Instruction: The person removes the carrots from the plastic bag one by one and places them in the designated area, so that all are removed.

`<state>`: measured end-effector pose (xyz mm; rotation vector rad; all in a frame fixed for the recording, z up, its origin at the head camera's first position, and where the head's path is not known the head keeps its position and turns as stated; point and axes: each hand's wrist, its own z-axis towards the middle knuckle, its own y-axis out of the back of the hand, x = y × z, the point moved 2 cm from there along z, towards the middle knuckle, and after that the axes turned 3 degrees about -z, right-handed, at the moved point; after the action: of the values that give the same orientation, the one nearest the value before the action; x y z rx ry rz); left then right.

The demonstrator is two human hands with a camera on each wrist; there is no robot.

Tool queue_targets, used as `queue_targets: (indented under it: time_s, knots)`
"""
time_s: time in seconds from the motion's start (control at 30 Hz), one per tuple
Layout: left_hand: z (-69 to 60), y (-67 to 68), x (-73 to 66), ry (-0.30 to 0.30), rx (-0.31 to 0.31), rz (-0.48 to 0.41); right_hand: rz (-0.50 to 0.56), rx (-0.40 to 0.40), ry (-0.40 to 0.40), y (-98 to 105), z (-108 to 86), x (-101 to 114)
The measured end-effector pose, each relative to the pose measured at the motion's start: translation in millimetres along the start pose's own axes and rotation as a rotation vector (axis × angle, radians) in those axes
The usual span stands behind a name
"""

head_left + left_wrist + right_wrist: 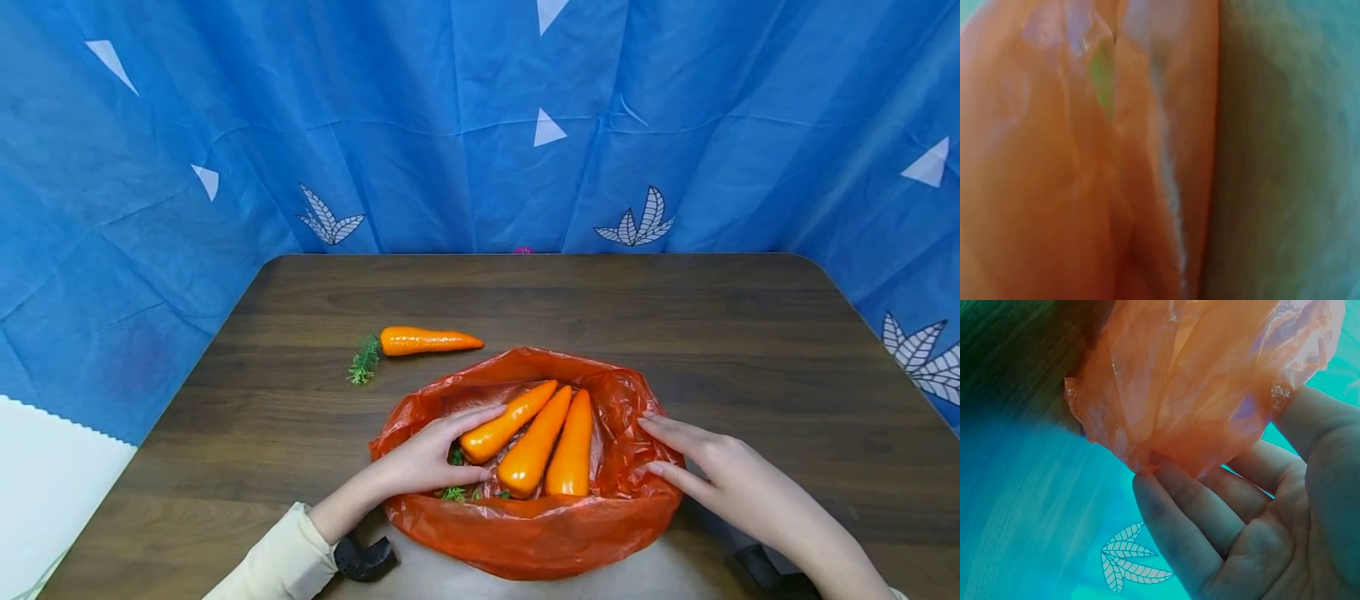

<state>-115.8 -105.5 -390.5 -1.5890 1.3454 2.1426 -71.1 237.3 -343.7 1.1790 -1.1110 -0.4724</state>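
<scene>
A red plastic bag (pixel 525 533) lies wide open on the table. Inside it are three orange carrots, a left one (pixel 502 429), a middle one (pixel 535 442) and a right one (pixel 572 446), thick ends toward me. Their green tops are partly hidden. My left hand (pixel 435 450) reaches over the bag's left rim, its extended fingers and thumb on either side of the left carrot's thick end. My right hand (pixel 712 467) touches the bag's right side with fairly straight fingers; in the right wrist view the bag (pixel 1172 381) covers its fingertips. Only blurred bag (pixel 1085 175) fills much of the left wrist view.
Another carrot (pixel 427 341) with a green leafy top (pixel 365 360) lies on the wooden table (pixel 712 317) beyond the bag's left side. A blue curtain (pixel 450 167) hangs behind the table. A white surface (pixel 52 483) shows at lower left.
</scene>
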Motion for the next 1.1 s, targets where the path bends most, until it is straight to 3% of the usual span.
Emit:
queue_targets:
  time_s: [0.1,0.23,0.4,0.47,0.6,0.7,0.87,1.1]
  knots:
    - [0.5,0.0,0.3,-0.023,-0.052,0.020,-0.006,-0.004,0.005,0,0.0,0]
    - [1.0,0.7,3.4,-0.004,-0.095,0.010,-0.012,-0.010,0.011,-1,0.0,0]
    - [-0.6,5.2,2.0,0.043,-0.141,-0.103,-0.016,-0.004,0.008,-1,0.3,-1]
    - [-1.8,10.6,-10.0,0.070,-0.162,-0.162,-0.017,-0.001,0.005,-2,0.4,-1]
    - [-3.4,17.2,-14.2,0.098,-0.211,-0.224,-0.010,0.003,0.003,-2,0.6,-1]
    - [-4.5,20.2,-5.8,0.085,-0.250,-0.201,-0.008,0.004,0.003,-2,0.5,-1]
    - [-7.0,30.7,-7.4,0.088,-0.289,-0.177,-0.017,0.000,0.009,-2,0.2,-2]
    - [-12.9,48.1,-12.8,0.134,-0.331,-0.243,-0.016,-0.014,0.013,-2,-0.2,-1]
